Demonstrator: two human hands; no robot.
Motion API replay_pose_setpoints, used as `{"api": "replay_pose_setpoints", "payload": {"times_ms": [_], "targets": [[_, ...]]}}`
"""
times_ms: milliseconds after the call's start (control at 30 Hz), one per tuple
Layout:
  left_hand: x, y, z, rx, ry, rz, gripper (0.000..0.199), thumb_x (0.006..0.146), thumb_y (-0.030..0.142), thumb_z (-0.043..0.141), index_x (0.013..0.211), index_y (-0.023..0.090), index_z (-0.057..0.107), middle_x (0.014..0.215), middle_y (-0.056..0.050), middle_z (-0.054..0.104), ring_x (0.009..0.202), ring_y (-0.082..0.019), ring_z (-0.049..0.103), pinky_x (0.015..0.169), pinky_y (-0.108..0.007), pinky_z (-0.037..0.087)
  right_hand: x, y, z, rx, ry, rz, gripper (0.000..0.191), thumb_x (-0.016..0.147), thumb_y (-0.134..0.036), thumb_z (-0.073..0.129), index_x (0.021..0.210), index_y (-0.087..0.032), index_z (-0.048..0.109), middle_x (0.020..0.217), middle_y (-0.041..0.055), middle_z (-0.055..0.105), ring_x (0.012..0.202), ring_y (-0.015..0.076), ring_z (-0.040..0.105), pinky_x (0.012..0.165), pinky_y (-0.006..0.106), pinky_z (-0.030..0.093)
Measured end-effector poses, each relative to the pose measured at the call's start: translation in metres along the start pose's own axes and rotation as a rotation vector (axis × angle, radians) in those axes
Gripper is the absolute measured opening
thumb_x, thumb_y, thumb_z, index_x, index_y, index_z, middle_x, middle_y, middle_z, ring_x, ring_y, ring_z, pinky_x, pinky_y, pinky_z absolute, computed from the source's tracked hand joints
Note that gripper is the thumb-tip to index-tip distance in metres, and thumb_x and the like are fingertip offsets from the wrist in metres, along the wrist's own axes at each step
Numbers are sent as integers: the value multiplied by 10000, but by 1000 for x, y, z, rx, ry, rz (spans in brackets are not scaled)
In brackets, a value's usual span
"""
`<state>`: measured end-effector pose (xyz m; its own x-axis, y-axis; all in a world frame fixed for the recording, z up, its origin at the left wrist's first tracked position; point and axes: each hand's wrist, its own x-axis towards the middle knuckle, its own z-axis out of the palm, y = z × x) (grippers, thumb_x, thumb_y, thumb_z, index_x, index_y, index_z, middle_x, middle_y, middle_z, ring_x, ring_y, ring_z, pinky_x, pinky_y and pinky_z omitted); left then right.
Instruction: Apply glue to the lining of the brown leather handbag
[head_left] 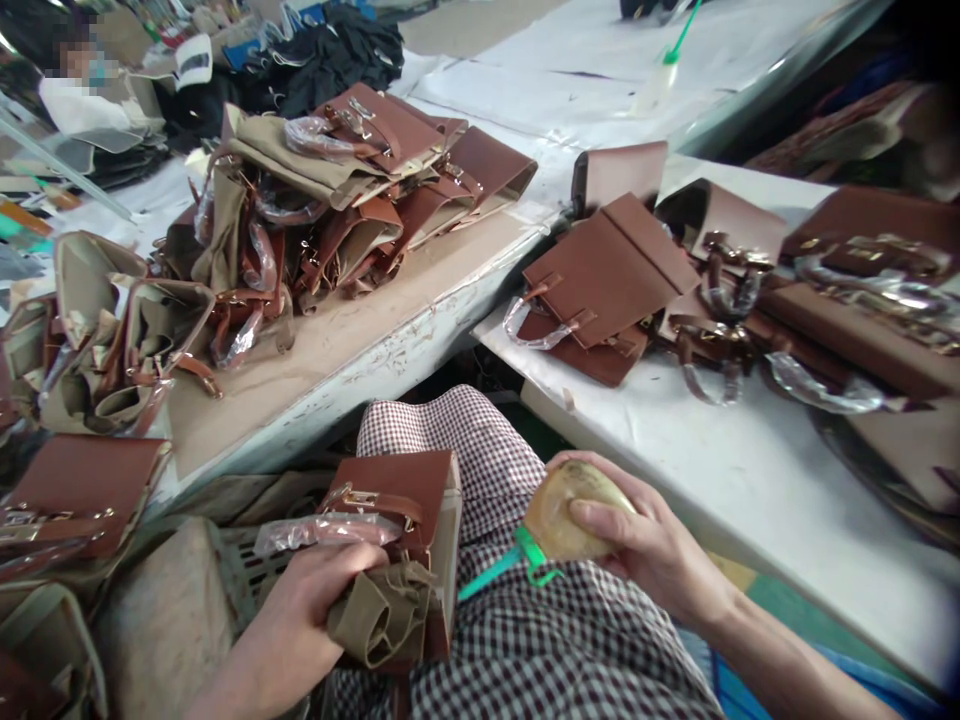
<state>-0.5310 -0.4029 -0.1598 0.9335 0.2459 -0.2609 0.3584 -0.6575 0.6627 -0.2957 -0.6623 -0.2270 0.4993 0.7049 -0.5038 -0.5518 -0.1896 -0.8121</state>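
Observation:
On my lap, over checkered cloth (517, 630), lies a brown handbag (420, 485) with gold hardware and a plastic-wrapped handle. My left hand (319, 600) is closed on the bag near its olive lining (386, 615), which bulges out of the opening. In my right hand (637, 530) is a yellowish glue bottle (574, 510), tilted downward, with a green cap and a long green nozzle. The nozzle tip points at the handbag's pale side edge; whether it touches I cannot tell.
Several brown handbags (611, 270) lie on the white table (600, 400) at right. More bags (390, 130) are heaped on the worktable (360, 330) at left. Another green-nozzled bottle (660, 80) stands at the back. A person (97, 105) sits at the far left.

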Motion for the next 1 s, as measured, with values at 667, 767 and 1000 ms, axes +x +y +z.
{"api": "replay_pose_setpoints", "payload": {"times_ms": [667,767,1000], "targets": [[7,3,-1,13,-74,-33,160,845,142,720,966,243,748,1135,-47,802,1003,-228,749,873,-258,551,31,-6,14,-399,43,-171,479,849,-542,750,1202,-265,583,979,12,707,889,258,634,794,380,498],[8,1,-1,15,-103,-47,144,862,167,710,982,246,724,1085,-32,805,971,-220,746,854,-264,545,43,-3,13,-491,142,-243,495,826,-550,766,1180,-247,599,973,22,704,875,265,642,799,395,495],[3,15,-14,144,32,-186,130,934,269,629,1051,270,685,1011,-34,807,959,-272,754,827,-320,528,44,-5,14,-298,219,-252,505,810,-519,789,1190,-237,614,871,3,674,675,191,575,586,319,457]]}}
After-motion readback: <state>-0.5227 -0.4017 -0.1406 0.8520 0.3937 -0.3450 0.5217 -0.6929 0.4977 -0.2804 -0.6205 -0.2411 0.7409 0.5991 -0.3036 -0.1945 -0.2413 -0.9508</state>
